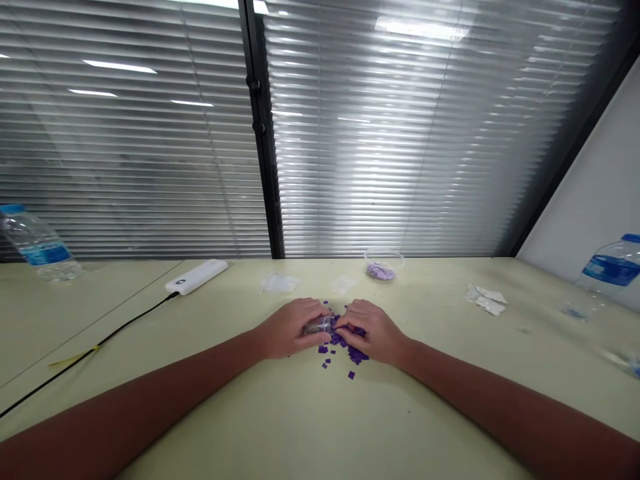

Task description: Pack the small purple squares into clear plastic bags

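A: Nearest item?

B: Stray purple square (351, 375), this side of the purple pile (357, 355).

A: Hands, at the pile?

B: Left hand (287, 328) grips the small clear container (319, 325), lying sideways at the pile's left edge. Right hand (379, 333) bends over the pile's right side, fingertips together; whether they pinch a square, cannot tell.

A: Progress?

B: Judged partway. Done: container in hand, squares within reach. Left: many squares loose in and around the pile. Container's fill unclear.

A: Farther out?

B: Beyond the pile, two clear plastic pieces (279, 283) (344, 285); beyond it and slightly right, a round clear tub (384, 261) with pale purple bits (381, 271) inside.
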Action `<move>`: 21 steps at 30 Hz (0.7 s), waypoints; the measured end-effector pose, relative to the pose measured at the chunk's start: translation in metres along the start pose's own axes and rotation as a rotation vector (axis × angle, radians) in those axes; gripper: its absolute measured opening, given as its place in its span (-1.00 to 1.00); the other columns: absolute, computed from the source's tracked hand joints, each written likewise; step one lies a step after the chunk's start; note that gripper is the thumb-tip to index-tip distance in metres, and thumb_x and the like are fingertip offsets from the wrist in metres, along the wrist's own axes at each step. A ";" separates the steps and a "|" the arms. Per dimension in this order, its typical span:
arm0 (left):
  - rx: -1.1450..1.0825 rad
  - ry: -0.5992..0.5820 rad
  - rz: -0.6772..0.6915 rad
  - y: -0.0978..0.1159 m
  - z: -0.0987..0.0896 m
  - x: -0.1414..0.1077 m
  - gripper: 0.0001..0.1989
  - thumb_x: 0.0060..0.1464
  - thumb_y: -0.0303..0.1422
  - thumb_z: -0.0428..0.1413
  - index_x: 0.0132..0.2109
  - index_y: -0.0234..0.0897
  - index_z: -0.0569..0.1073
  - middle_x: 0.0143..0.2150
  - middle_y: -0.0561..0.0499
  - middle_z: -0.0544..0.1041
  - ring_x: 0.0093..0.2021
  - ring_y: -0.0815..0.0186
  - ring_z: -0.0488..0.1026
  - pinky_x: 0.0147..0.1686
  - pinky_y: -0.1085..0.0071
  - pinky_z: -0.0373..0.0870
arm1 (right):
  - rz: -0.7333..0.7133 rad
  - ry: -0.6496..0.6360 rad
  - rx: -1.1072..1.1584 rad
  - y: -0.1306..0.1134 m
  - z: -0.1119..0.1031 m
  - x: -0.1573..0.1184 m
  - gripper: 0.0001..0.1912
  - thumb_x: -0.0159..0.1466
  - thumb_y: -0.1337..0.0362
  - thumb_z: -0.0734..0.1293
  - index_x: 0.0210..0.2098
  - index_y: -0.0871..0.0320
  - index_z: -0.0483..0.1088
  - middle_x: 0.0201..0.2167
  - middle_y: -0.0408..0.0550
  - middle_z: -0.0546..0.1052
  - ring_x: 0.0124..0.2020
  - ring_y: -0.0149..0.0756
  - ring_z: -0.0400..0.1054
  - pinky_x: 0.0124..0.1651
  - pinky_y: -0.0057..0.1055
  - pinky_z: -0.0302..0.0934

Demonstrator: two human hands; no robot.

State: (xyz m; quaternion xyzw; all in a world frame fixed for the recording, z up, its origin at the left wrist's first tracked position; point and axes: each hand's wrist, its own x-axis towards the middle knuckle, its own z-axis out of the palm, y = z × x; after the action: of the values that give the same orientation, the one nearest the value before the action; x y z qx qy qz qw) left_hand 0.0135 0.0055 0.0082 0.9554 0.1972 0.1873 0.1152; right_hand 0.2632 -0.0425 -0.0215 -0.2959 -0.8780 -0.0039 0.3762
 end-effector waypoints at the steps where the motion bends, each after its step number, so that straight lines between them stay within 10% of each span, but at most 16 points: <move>1: -0.004 -0.004 0.013 0.001 0.000 0.000 -0.61 0.36 -0.02 0.07 0.13 -0.17 0.44 -0.12 -0.06 0.53 -0.12 0.17 0.43 -0.14 0.32 0.29 | -0.024 -0.006 -0.004 0.000 0.000 0.000 -0.90 0.42 0.32 0.32 -0.19 0.11 0.50 -0.39 -0.09 0.53 -0.35 -0.29 0.31 -0.26 -0.33 0.14; 11: -0.033 -0.021 0.060 0.012 0.000 0.000 -0.66 0.38 -0.04 0.05 0.05 -0.18 0.46 -0.13 -0.05 0.54 -0.15 0.19 0.43 -0.13 0.32 0.27 | -0.137 -0.016 -0.045 0.001 0.002 -0.002 -0.83 0.46 0.26 0.31 -0.01 0.07 0.50 -0.38 -0.10 0.56 -0.35 -0.31 0.40 -0.25 -0.35 0.15; 21: 0.123 0.162 -0.161 -0.002 0.007 0.000 -0.62 0.43 -0.08 -0.07 -0.09 -0.23 0.50 -0.19 -0.05 0.54 -0.18 0.19 0.42 -0.17 0.29 0.28 | 0.191 -0.112 -0.049 -0.006 -0.002 0.003 -0.71 0.33 0.06 0.42 -0.06 0.09 0.44 -0.29 -0.07 0.51 -0.26 -0.23 0.35 -0.16 -0.30 0.21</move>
State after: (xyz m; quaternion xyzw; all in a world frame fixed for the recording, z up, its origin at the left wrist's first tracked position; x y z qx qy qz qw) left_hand 0.0157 0.0060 0.0013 0.9234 0.2932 0.2417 0.0546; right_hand 0.2597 -0.0470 -0.0171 -0.3872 -0.8651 0.0270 0.3176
